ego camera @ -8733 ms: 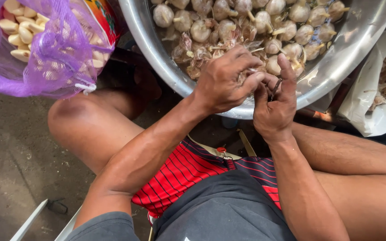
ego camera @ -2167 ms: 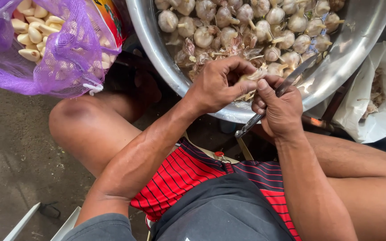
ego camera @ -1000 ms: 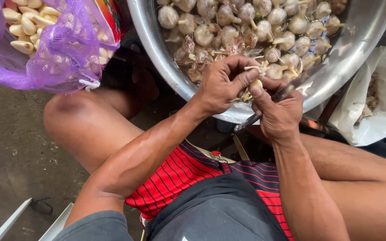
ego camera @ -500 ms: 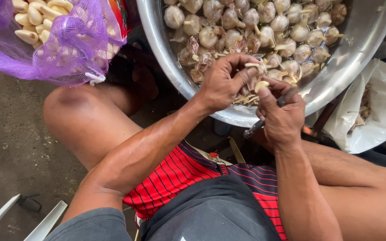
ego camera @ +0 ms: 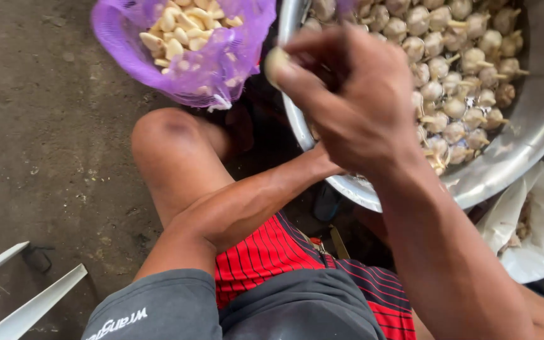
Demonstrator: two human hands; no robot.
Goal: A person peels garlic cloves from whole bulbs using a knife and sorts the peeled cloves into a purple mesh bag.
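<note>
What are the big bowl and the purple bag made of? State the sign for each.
Big bowl: apparently metal, likely steel; grey, smooth, with dull reflections on its wall. Purple bag: seemingly thin plastic mesh or netting; translucent, crinkled, with the peeled cloves showing through it.

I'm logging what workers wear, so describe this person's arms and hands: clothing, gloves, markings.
Both arms are bare to above the elbow. The right hand wears no glove, ring or watch; the left hand is hidden behind it, and its forearm shows nothing on it. A grey sleeve with white lettering covers the left upper arm. Below are red shorts with thin dark stripes.
</note>
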